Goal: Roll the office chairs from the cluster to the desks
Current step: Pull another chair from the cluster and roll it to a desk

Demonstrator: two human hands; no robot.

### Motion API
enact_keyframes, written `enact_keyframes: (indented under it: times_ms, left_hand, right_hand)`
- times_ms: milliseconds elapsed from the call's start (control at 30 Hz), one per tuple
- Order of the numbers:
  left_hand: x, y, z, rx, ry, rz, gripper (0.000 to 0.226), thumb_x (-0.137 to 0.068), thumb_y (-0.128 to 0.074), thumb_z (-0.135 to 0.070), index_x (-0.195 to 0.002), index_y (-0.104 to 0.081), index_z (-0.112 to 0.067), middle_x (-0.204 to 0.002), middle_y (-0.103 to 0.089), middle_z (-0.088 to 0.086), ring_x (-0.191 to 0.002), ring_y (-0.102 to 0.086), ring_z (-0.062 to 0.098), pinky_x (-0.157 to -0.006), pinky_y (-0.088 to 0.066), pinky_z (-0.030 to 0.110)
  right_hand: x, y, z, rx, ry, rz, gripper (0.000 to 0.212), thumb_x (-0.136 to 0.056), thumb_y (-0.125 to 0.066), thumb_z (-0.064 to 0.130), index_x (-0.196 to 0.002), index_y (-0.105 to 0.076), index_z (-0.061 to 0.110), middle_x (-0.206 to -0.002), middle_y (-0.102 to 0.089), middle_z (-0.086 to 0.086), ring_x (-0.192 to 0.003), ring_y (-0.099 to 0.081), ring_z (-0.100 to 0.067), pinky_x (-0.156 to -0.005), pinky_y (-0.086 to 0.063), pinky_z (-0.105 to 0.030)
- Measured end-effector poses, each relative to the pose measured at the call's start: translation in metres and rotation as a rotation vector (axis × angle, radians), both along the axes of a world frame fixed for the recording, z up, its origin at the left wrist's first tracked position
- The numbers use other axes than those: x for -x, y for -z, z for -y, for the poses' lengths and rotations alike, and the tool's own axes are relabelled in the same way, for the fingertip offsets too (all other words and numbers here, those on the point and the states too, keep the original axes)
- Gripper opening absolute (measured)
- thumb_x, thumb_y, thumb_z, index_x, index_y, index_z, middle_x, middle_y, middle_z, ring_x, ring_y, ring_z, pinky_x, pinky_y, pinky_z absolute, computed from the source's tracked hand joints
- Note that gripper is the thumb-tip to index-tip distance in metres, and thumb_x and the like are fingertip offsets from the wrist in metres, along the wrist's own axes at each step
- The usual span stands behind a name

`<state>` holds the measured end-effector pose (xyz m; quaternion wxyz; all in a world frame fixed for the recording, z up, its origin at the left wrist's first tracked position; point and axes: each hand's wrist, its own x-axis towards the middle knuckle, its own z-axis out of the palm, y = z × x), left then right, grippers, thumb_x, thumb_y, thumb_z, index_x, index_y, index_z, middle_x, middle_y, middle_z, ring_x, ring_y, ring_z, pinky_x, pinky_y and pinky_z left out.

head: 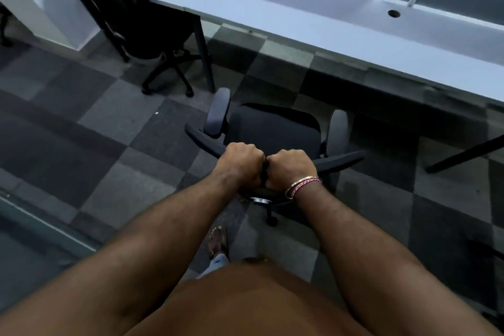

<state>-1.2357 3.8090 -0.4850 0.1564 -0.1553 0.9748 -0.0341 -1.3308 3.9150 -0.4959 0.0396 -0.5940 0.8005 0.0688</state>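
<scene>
A black office chair with grey armrests stands on the carpet right in front of me, its seat facing the long white desk. My left hand and my right hand sit side by side, both gripping the top edge of the chair's backrest at its middle. The right wrist wears bangles. The chair's base and one caster show below my hands. A second black office chair is parked at the desk's left end, partly under it.
A dark desk leg stands between the two chairs, and another slanted leg is at the right. A white pillar rises at far left. Checkered grey carpet covers the floor. My foot shows below.
</scene>
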Motion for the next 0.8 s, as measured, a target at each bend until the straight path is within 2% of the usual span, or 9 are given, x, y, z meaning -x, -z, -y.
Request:
enact_keyframes:
  times_ms: [133, 267, 433, 800]
  left_hand:
    - [-0.004, 0.002, -0.011, 0.021, -0.016, -0.034, 0.024, -0.091, -0.058, -0.046, -0.085, -0.069, -0.025, -0.065, -0.048, -0.007, -0.062, -0.056, 0.020, -0.060, -0.044, 0.032]
    - [-0.002, 0.007, -0.012, 0.013, -0.015, -0.064, 0.031, -0.092, -0.055, -0.052, -0.076, -0.057, -0.026, -0.060, -0.042, -0.008, -0.058, -0.050, 0.018, -0.059, -0.041, 0.031]
    - [0.004, 0.015, -0.014, -0.017, -0.050, -0.105, 0.042, -0.088, -0.050, -0.061, -0.071, -0.061, -0.025, -0.065, -0.060, -0.008, -0.053, -0.054, 0.017, -0.055, -0.048, 0.031]
    - [0.012, 0.019, 0.027, 0.001, -0.038, -0.111, 0.040, -0.087, -0.050, -0.063, -0.075, -0.062, -0.027, -0.069, -0.062, -0.009, -0.056, -0.057, 0.016, -0.054, -0.046, 0.031]
  right_hand:
    - [0.010, 0.002, -0.004, -0.024, -0.107, -0.019, 0.030, -0.083, -0.049, 0.047, -0.073, -0.061, 0.022, -0.073, -0.066, 0.002, -0.063, -0.064, -0.025, -0.055, -0.038, -0.030]
    - [0.023, 0.004, -0.003, -0.032, -0.179, -0.031, 0.033, -0.083, -0.049, 0.050, -0.075, -0.063, 0.022, -0.074, -0.066, 0.002, -0.063, -0.064, -0.025, -0.054, -0.039, -0.029]
    - [0.039, 0.003, 0.001, -0.024, -0.257, -0.033, 0.029, -0.082, -0.050, 0.053, -0.070, -0.049, 0.027, -0.078, -0.067, 0.002, -0.066, -0.065, -0.025, -0.055, -0.038, -0.029]
    - [0.049, 0.006, 0.040, -0.019, -0.262, -0.021, 0.030, -0.082, -0.050, 0.054, -0.070, -0.048, 0.027, -0.079, -0.068, 0.002, -0.066, -0.065, -0.025, -0.055, -0.040, -0.029]
